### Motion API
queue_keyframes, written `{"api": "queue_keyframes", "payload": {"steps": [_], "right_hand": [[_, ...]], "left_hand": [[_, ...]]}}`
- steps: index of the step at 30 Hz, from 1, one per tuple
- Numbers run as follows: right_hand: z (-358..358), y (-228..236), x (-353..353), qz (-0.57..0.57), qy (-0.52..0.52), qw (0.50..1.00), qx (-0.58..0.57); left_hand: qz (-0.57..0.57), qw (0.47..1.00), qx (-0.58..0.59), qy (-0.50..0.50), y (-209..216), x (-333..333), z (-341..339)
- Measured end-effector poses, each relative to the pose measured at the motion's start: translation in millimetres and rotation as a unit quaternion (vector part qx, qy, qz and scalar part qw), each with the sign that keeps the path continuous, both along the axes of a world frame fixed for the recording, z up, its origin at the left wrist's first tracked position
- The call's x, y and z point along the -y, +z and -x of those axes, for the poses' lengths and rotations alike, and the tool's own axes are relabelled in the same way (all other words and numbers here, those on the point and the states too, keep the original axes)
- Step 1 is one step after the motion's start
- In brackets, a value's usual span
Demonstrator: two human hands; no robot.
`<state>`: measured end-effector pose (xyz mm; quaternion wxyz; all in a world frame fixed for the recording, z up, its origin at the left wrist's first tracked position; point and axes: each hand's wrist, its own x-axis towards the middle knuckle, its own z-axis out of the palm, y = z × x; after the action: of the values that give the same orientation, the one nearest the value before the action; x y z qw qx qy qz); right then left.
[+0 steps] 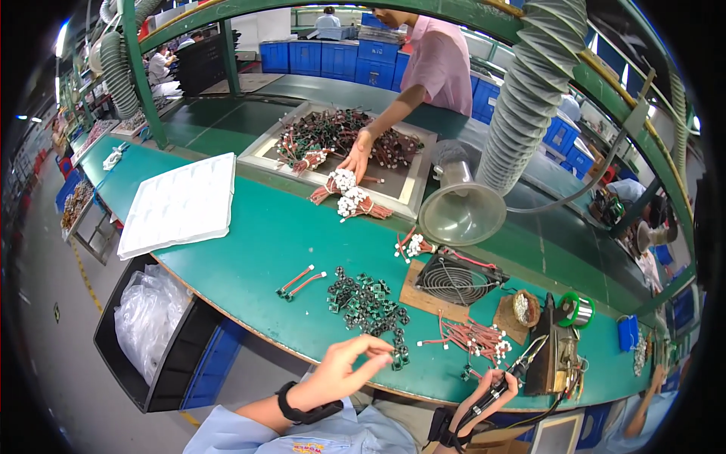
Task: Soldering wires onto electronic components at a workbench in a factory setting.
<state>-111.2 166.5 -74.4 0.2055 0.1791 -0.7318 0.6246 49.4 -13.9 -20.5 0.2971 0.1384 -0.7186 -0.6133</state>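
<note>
At the near table edge my left hand (349,369) has thumb and forefinger pinched at a small circuit board (396,358); its fingertips meet at the edge of a loose pile of similar dark green boards (361,301). My right hand (493,384) grips a black soldering iron (519,369), its metal end pointing up and right. Just beyond that hand lies a bundle of red wires (473,337) with white connectors. Left of the pile, two boards with red wires attached (301,281) rest on the green table.
A soldering station (546,356), a green-rimmed solder spool (577,311) and a small fan (457,281) stand at right. A fume funnel (463,214) hangs above. Across the table, another person's hand (357,156) touches wire bundles at a framed tray (253,155). A white tray (181,203) lies left.
</note>
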Motion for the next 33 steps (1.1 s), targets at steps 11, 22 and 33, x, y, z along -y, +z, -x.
{"api": "queue_keyframes", "payload": {"steps": [11, 22, 33], "right_hand": [[1.7, -9.9, 0.4, 0.003, -0.019, 1.000, 0.023], [3.1, -17.7, -0.8, 0.019, 0.005, 1.000, 0.015], [3.7, -21.4, -2.5, 0.035, -0.025, 0.999, 0.022]], "left_hand": [[0.236, 0.944, 0.182, 0.144, 38.9, 95.0, -46.6], [0.343, 0.793, 0.415, 0.284, -38.0, 296.4, -53.8], [0.243, 0.705, 0.642, 0.179, -40.3, 306.8, -17.2]]}}
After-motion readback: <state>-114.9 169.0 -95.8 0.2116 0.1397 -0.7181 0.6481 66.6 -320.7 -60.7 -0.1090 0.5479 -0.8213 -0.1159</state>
